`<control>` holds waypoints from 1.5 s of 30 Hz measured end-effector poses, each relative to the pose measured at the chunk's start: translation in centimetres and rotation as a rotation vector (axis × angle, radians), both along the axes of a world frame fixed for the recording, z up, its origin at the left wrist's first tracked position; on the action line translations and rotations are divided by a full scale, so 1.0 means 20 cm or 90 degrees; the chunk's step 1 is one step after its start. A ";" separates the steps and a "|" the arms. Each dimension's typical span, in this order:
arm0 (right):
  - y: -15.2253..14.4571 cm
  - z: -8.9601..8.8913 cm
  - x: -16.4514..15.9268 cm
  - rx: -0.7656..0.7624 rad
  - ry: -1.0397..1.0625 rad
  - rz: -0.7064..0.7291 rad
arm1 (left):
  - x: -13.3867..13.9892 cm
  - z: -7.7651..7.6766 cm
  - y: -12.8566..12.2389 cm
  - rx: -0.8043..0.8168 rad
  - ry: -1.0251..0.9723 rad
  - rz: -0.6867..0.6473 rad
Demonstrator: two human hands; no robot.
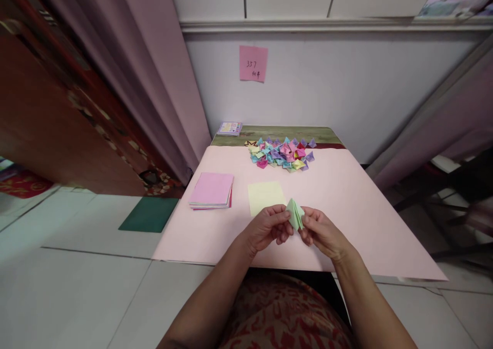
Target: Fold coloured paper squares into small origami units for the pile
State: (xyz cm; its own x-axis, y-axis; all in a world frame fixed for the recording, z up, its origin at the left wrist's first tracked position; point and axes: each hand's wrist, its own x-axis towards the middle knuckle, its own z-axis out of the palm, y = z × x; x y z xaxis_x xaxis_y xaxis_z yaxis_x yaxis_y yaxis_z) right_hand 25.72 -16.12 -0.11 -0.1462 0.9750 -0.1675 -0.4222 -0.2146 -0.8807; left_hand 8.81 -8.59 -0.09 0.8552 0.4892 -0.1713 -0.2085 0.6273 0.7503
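Note:
Between my two hands is a light green folded origami paper point(295, 214), held just above the table near its front edge. My left hand point(272, 224) pinches its left side between thumb and fingers. On the other side, the thumb and fingers of my right hand point(319, 229) grip the right edge. Several folded layers stand out along the paper's middle. Just behind my left hand lies a flat pale yellow sheet point(265, 192), partly covered by that hand.
A stack of square coloured paper point(211, 188), pink on top, lies at the left. Many small folded paper pieces point(283, 153) are heaped at the back. Behind them, a small printed pack point(230, 128) sits in the corner. Pink covering point(370, 225) lies over the table.

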 end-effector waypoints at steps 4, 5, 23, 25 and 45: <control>-0.01 0.01 0.00 0.037 0.043 -0.002 | -0.01 0.01 0.00 -0.004 -0.013 0.020; -0.02 0.01 0.00 0.035 0.049 -0.007 | -0.01 0.02 0.00 -0.005 -0.015 0.024; 0.01 -0.02 0.00 0.085 -0.137 -0.047 | 0.01 0.02 -0.01 0.004 -0.010 0.034; 0.01 -0.01 0.00 0.093 -0.131 -0.030 | 0.01 0.02 -0.01 0.005 -0.014 0.033; 0.01 0.03 -0.02 -0.003 -0.063 -0.102 | -0.01 0.06 -0.01 0.073 0.049 0.027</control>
